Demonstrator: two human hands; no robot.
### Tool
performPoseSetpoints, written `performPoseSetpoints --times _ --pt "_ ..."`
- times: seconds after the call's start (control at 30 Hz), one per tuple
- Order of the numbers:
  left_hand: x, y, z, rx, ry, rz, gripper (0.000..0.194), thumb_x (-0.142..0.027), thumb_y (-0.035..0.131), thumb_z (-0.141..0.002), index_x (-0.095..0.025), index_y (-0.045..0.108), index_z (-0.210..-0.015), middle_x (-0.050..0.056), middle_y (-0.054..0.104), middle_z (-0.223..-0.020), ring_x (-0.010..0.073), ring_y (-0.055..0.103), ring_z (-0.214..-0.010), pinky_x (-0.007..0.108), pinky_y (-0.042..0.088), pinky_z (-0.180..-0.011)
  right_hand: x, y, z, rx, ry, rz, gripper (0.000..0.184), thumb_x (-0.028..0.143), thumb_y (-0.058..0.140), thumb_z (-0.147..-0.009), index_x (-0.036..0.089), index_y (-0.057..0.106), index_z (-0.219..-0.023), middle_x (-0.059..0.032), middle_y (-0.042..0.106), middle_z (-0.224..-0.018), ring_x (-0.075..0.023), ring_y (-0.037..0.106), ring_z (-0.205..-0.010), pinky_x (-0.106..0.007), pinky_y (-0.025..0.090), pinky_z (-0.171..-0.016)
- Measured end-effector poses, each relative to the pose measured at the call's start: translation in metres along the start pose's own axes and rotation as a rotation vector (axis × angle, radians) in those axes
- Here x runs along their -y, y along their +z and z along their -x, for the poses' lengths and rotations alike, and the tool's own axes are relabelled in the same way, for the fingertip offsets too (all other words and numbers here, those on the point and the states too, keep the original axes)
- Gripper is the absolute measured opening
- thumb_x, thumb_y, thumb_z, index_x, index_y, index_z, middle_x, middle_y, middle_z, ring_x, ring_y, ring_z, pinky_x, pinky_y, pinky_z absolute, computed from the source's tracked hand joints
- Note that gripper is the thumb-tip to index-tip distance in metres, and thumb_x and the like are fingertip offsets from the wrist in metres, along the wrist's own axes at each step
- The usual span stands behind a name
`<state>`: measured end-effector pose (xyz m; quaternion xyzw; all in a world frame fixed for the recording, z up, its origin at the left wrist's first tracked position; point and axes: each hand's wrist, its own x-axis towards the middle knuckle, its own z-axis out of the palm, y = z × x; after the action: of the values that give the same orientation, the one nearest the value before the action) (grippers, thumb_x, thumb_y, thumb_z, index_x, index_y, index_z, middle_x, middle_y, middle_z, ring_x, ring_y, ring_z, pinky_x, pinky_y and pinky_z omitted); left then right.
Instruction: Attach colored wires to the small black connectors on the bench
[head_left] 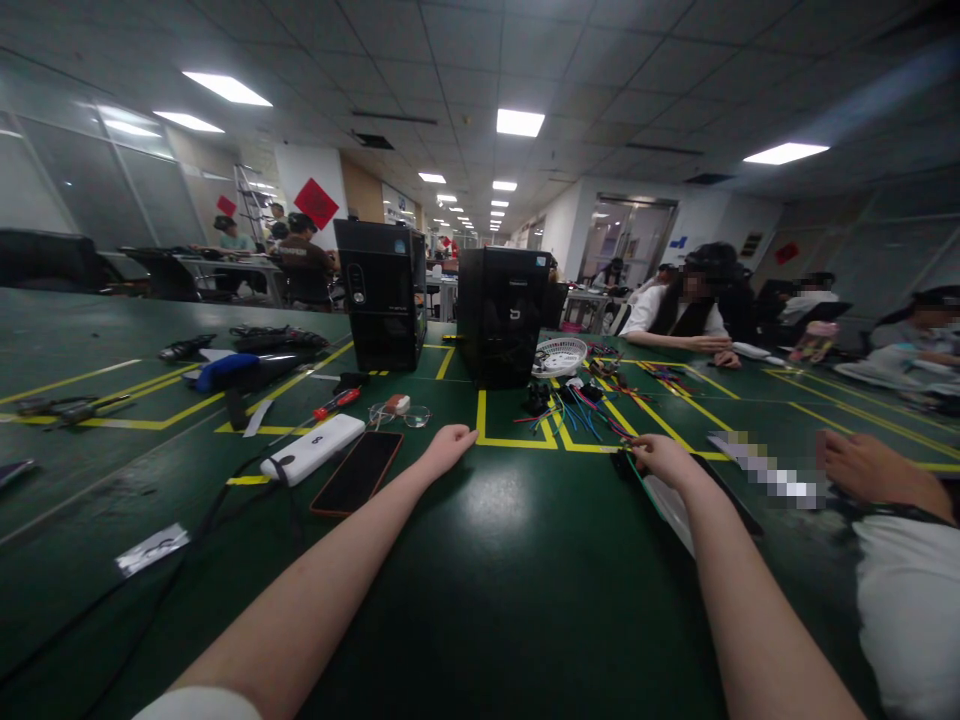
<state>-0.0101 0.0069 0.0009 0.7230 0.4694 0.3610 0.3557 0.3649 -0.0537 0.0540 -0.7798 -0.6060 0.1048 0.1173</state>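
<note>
My left hand (450, 449) rests on the green table with its fingers curled in, and nothing shows in it. Nearby on its left lies a dark phone (358, 474) with an orange-brown edge. My right hand (661, 462) is closed over a flat, pale thing with a green edge (670, 508); its fingertips come close to loose coloured wires (577, 412). What those fingers pinch, if anything, is too small to make out. A dark flat object (727, 497) lies partly hidden behind my right wrist.
Two black computer towers (382, 295) (504, 315) stand ahead. Left are a white power bank (315, 448), glasses (414, 415), a red screwdriver (336, 403) and cables. A white basket (561, 355) sits behind the wires. At right, another person's hand (877, 470) reaches in; a person (682, 310) sits opposite.
</note>
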Motion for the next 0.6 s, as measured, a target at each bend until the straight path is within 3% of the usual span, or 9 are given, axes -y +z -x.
performPoseSetpoints --times 0.17,0.6 --pt "-0.002 0.000 0.002 -0.011 0.011 -0.012 0.040 -0.048 0.046 -0.074 -0.018 0.034 -0.051 -0.005 0.037 -0.052 0.0112 0.039 -0.052 0.025 0.034 -0.057 -0.007 -0.004 0.000 -0.176 0.087 0.033 0.027 0.023 0.043 -0.079 0.015 0.065 -0.095 -0.0129 0.065 -0.089 -0.0191 0.058 -0.074 -0.027 0.038 -0.059" --pt "-0.003 0.000 0.001 -0.008 0.031 -0.032 0.041 -0.050 0.046 -0.074 -0.018 0.033 -0.051 -0.005 0.034 -0.051 0.0115 0.038 -0.052 0.024 0.032 -0.054 -0.012 0.004 -0.004 -0.182 0.044 0.185 0.030 0.021 0.050 -0.074 0.015 0.065 -0.099 -0.0111 0.065 -0.095 -0.0222 0.058 -0.086 -0.028 0.041 -0.069"
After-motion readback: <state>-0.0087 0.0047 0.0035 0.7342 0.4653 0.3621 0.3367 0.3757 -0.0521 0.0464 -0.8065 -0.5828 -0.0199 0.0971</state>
